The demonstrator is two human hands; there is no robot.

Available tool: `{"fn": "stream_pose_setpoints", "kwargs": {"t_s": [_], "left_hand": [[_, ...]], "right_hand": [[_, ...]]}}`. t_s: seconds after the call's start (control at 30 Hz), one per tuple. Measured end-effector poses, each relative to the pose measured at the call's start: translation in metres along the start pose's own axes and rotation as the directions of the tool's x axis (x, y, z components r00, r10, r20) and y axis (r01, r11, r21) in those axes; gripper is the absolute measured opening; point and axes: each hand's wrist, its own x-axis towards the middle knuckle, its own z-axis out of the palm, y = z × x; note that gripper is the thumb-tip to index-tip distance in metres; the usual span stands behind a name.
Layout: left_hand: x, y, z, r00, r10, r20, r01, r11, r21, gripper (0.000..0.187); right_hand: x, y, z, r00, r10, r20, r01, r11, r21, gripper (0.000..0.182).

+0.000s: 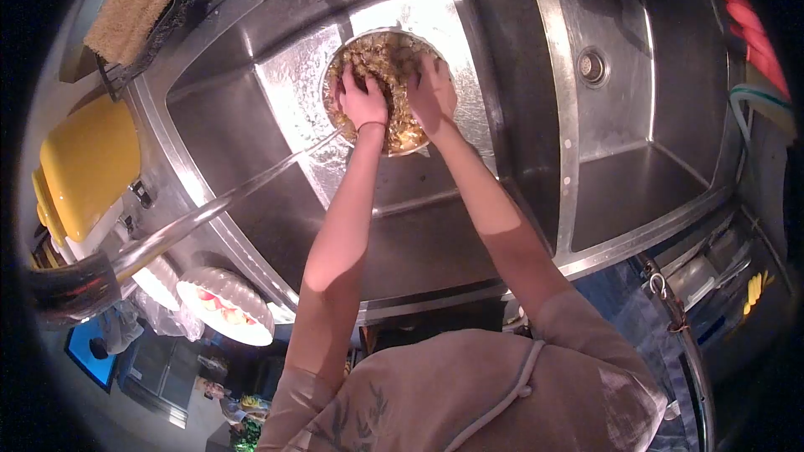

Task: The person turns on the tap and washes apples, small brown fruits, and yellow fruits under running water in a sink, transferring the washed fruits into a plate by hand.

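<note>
A round, pale-rimmed bowl (pixel 329 114) stands in the large sink basin. It holds wet, brownish-yellow chopped food (pixel 389 50); its exact kind cannot be made out. Both hands reach into the bowl. My left hand (pixel 363 103), with a dark band at the wrist, lies on the food at the left, fingers spread and tips partly sunk in. At the right side, near the rim, my right hand (pixel 433 94) rests on the food with fingers apart, some of them partly hidden. A long metal faucet pipe (pixel 243 192) comes in from the lower left, its end near the bowl's rim.
A second sink basin with a drain (pixel 591 67) lies to the right. On the left are a yellow plastic container (pixel 90 166), a brown scrub pad (pixel 128 18) and a white fluted bowl (pixel 224 305) with reddish pieces. Red items (pixel 745 21) sit at upper right.
</note>
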Motion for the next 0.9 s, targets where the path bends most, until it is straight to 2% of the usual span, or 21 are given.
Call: {"fn": "stream_pose_setpoints", "kwargs": {"t_s": [0.07, 0.1, 0.2, 0.33, 0.37, 0.47, 0.57, 0.63, 0.7, 0.8, 0.83, 0.9], "left_hand": [[0.005, 0.006, 0.006, 0.997, -0.071, -0.005, 0.071, 0.995, 0.065, 0.039], [0.007, 0.008, 0.005, 0.996, -0.087, 0.006, 0.087, 0.995, 0.043, 0.039], [0.008, 0.023, -0.013, 0.999, -0.034, -0.015, 0.036, 0.962, 0.269, 0.044], [0.014, 0.009, -0.001, 0.992, 0.123, 0.008, -0.119, 0.945, 0.306, 0.046], [0.012, 0.016, -0.003, 0.999, 0.005, 0.034, -0.015, 0.955, 0.298, 0.043], [0.009, 0.008, -0.001, 0.997, -0.029, 0.074, 0.009, 0.965, 0.261, 0.042], [0.007, 0.000, 0.006, 0.995, 0.100, 0.031, -0.097, 0.992, -0.081, 0.034], [0.001, 0.009, 0.000, 0.990, 0.133, 0.040, -0.119, 0.962, -0.246, 0.030], [0.001, 0.009, 0.005, 0.990, 0.104, 0.098, -0.068, 0.945, -0.320, 0.027], [0.005, 0.005, 0.014, 0.991, 0.090, 0.101, -0.047, 0.927, -0.371, 0.028], [0.006, 0.003, 0.017, 0.992, 0.086, 0.092, -0.045, 0.926, -0.376, 0.029], [0.001, 0.006, 0.018, 0.994, 0.023, 0.104, 0.035, 0.853, -0.521, 0.030]], "right_hand": [[0.004, -0.002, 0.002, 0.998, -0.061, -0.019, 0.060, 0.996, -0.065, 0.032], [0.005, -0.003, 0.000, 0.998, -0.059, 0.008, 0.059, 0.998, -0.037, 0.032], [0.009, -0.005, -0.007, 0.997, -0.044, 0.059, 0.043, 0.999, 0.015, 0.032], [0.008, 0.006, -0.001, 0.998, -0.022, 0.057, 0.021, 1.000, 0.020, 0.032], [0.007, 0.007, 0.000, 0.998, -0.024, 0.063, 0.023, 0.999, 0.025, 0.033], [-0.003, 0.007, 0.002, 0.997, 0.043, -0.058, -0.038, 0.996, 0.078, 0.035], [-0.004, -0.002, 0.006, 0.996, 0.084, -0.010, -0.082, 0.988, 0.131, 0.033], [0.003, 0.015, 0.029, 0.975, -0.200, -0.098, 0.207, 0.976, 0.073, 0.031], [0.004, 0.012, 0.030, 0.910, -0.366, -0.194, 0.372, 0.928, -0.006, 0.028], [0.018, 0.016, 0.037, 0.802, -0.571, -0.177, 0.551, 0.820, -0.154, 0.026], [0.016, 0.017, 0.040, 0.805, -0.585, -0.097, 0.546, 0.795, -0.265, 0.026], [0.009, 0.006, 0.036, 0.924, -0.383, -0.010, 0.382, 0.919, 0.100, 0.023]]}}
